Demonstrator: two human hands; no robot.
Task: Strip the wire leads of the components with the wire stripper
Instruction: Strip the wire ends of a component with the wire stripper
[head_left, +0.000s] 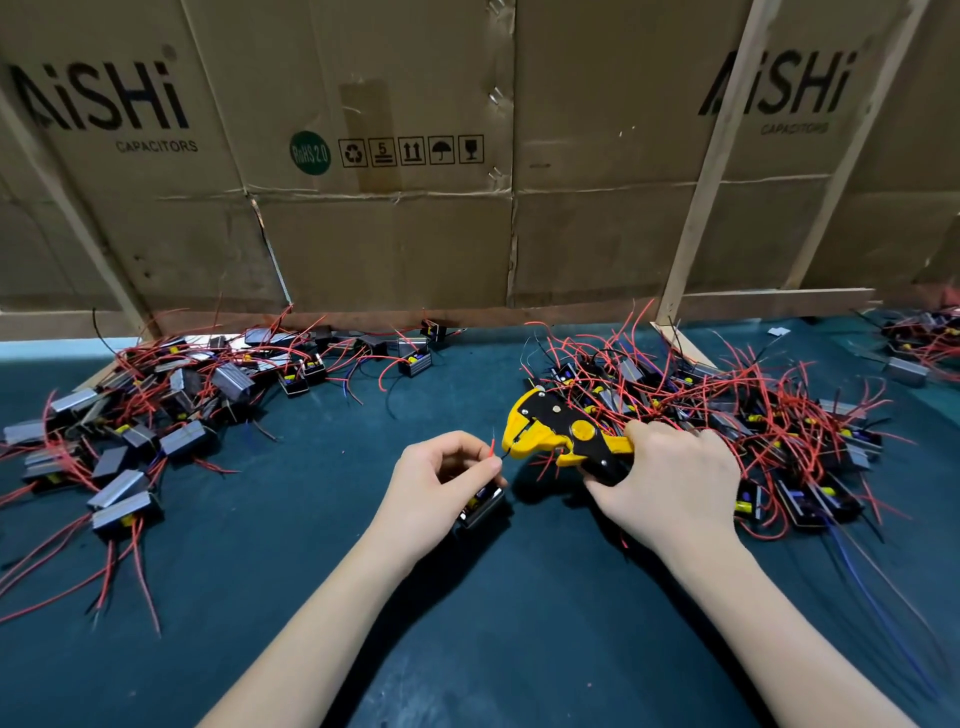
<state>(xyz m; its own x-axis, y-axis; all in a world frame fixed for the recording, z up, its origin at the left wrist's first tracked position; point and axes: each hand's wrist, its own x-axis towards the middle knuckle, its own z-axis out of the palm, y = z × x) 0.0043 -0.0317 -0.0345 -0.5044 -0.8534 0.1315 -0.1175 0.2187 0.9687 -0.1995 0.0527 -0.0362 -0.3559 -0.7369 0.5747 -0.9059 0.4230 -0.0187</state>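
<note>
The left hand (441, 483) is curled around a small black component (480, 506), and its thumb and forefinger pinch that component's red wire lead (492, 448), holding the tip upright just left of the tool's head. The right hand (670, 478) grips the handles of the yellow-and-black wire stripper (558, 434), whose head points left toward the lead; a thin dark lead seems to reach into the jaws, though whether they are clamped on it cannot be told. Both hands are near the middle of the desk (467, 623), which is covered in dark teal. Behind the right hand, toward the far right edge, lies a tangled pile of components (753, 410) with red wires. A second pile (156, 410) spreads along the far left edge. Cardboard sheets (389, 234) printed "AiSHi CAPACITORS" stand along the desk's far edge.
</note>
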